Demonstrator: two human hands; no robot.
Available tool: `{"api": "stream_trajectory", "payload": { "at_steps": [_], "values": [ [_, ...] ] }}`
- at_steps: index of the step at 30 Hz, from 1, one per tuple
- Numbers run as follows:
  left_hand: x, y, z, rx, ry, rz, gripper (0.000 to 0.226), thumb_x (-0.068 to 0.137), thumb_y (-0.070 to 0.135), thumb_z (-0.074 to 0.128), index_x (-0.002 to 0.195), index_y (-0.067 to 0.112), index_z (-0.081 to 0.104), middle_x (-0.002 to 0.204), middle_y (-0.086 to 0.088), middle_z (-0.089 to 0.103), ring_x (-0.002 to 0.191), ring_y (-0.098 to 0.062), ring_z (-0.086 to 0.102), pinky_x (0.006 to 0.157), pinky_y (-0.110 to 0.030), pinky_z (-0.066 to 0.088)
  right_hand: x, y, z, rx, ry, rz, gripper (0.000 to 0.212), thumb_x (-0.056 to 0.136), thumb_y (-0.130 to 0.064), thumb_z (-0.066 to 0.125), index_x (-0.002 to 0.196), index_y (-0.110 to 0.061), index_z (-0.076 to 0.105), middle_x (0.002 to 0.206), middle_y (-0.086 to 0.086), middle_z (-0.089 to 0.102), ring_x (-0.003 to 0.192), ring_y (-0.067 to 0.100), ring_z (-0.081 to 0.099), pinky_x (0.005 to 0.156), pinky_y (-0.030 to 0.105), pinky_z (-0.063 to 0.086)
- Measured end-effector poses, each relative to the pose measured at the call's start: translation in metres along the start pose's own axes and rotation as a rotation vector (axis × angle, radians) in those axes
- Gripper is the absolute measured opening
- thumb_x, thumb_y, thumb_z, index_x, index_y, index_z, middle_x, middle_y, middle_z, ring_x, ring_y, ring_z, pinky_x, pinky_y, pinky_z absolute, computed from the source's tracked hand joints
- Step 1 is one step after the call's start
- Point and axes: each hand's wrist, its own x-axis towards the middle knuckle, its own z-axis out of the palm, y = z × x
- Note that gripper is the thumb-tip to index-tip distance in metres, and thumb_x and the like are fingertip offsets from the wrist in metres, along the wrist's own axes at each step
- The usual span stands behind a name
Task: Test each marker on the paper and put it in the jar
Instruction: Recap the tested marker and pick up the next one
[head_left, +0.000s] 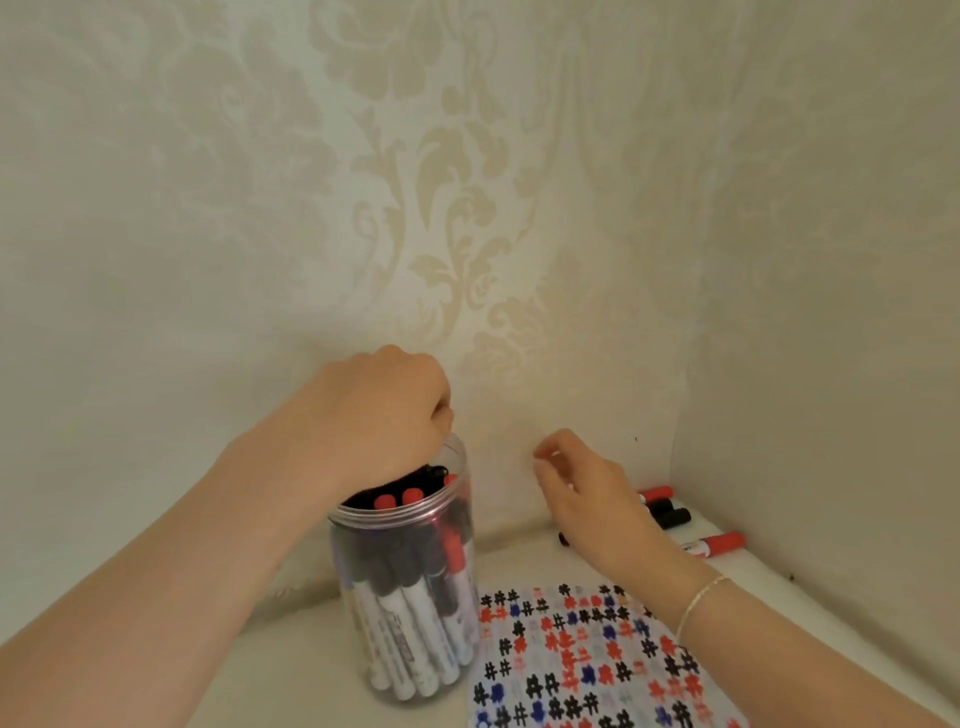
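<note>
1. My left hand (387, 415) curls over the jar (410, 597) mouth, its grip hidden; markers inside stand nearly upright, caps up.
2. My right hand (582, 499) hangs loosely curled, holding nothing, above the loose markers (675, 517) lying crosswise by the right wall (831, 312).
3. The paper (587, 654) lies near, just right of the jar.

You face damask-patterned wallpaper (467, 197) across the upper frame — pale cream, with darker beige floral scrolls down the middle. At the right it turns a corner into a plainer side wall (831, 312). Below lies a white tabletop (260, 675) — bare at lower left.
</note>
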Motion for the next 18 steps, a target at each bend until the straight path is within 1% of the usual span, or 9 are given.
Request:
{"api": "stream_trajectory", "payload": {
  "at_steps": [2,3,5,6,8,12,16,17,18],
  "values": [
    [-0.002,0.012,0.0,-0.086,0.151,0.045,0.026,0.093,0.039,0.042,0.092,0.028,0.067,0.081,0.003,0.067,0.077,-0.022,0.063,0.072,-0.035,0.051,-0.002,0.037,-0.007,-0.55,-0.108,0.033,0.028,0.092,-0.007,0.044,0.117,-0.017,0.047,0.113,0.004,0.059,0.099,0.022,0.056,0.082,0.031,0.046],
    [-0.002,0.018,0.001,-0.135,0.187,0.065,0.026,0.093,0.042,0.042,0.094,0.031,0.066,0.083,0.005,0.068,0.079,-0.02,0.063,0.074,-0.036,0.051,-0.004,0.051,-0.008,-0.745,-0.174,0.052,0.034,0.089,-0.003,0.045,0.12,-0.017,0.045,0.118,0.004,0.056,0.105,0.023,0.053,0.084,0.031,0.041],
    [0.001,0.026,0.004,-0.205,0.225,0.087,0.026,0.092,0.045,0.041,0.095,0.033,0.065,0.083,0.008,0.069,0.082,-0.019,0.065,0.077,-0.037,0.052,-0.008,0.068,-0.005,-0.938,-0.224,0.075,0.043,0.087,-0.005,0.049,0.128,-0.016,0.041,0.128,0.006,0.05,0.116,0.025,0.047,0.094,0.034,0.038],
    [0.002,0.028,0.005,-0.242,0.228,0.095,0.026,0.092,0.045,0.042,0.094,0.033,0.065,0.082,0.01,0.07,0.082,-0.017,0.065,0.077,-0.037,0.052,-0.009,0.073,-0.002,-0.974,-0.221,0.057,0.047,0.087,-0.006,0.052,0.131,-0.015,0.038,0.132,0.007,0.047,0.12,0.027,0.045,0.097,0.036,0.037],
    [0.002,0.033,0.006,-0.304,0.198,0.115,0.026,0.092,0.045,0.042,0.094,0.033,0.065,0.08,0.012,0.069,0.079,-0.014,0.066,0.076,-0.036,0.053,-0.009,0.078,0.0,-1.007,-0.196,0.003,0.051,0.087,-0.004,0.054,0.134,-0.014,0.037,0.135,0.008,0.044,0.122,0.028,0.044,0.097,0.038,0.038],
    [-0.005,0.052,0.007,-0.236,0.135,0.179,0.03,0.096,0.044,0.038,0.099,0.032,0.065,0.086,0.011,0.069,0.079,-0.009,0.065,0.073,-0.033,0.054,-0.008,0.079,0.002,-0.997,-0.195,-0.037,0.051,0.086,0.001,0.056,0.133,-0.008,0.037,0.134,0.012,0.044,0.121,0.03,0.045,0.087,0.036,0.045],
    [-0.012,0.076,0.018,-0.147,0.136,0.261,0.031,0.097,0.042,0.035,0.101,0.032,0.064,0.09,0.01,0.068,0.08,-0.01,0.063,0.072,-0.032,0.054,-0.011,0.082,-0.002,-1.024,-0.197,-0.105,0.043,0.086,0.004,0.052,0.126,-0.006,0.043,0.129,0.013,0.048,0.118,0.029,0.048,0.086,0.036,0.046],
    [-0.012,0.08,0.021,-0.138,0.127,0.269,0.03,0.098,0.041,0.035,0.102,0.031,0.063,0.092,0.009,0.067,0.08,-0.011,0.063,0.072,-0.032,0.053,-0.012,0.083,-0.003,-1.023,-0.182,-0.147,0.04,0.085,0.004,0.054,0.123,-0.006,0.046,0.125,0.013,0.051,0.115,0.028,0.05,0.084,0.036,0.046],
    [-0.011,0.084,0.023,-0.132,0.116,0.274,0.03,0.098,0.04,0.035,0.103,0.03,0.063,0.094,0.008,0.067,0.082,-0.013,0.063,0.073,-0.033,0.053,-0.012,0.084,-0.004,-1.008,-0.127,-0.218,0.036,0.081,0.002,0.06,0.115,-0.006,0.052,0.117,0.012,0.056,0.108,0.028,0.055,0.08,0.035,0.047]
  ]
}}
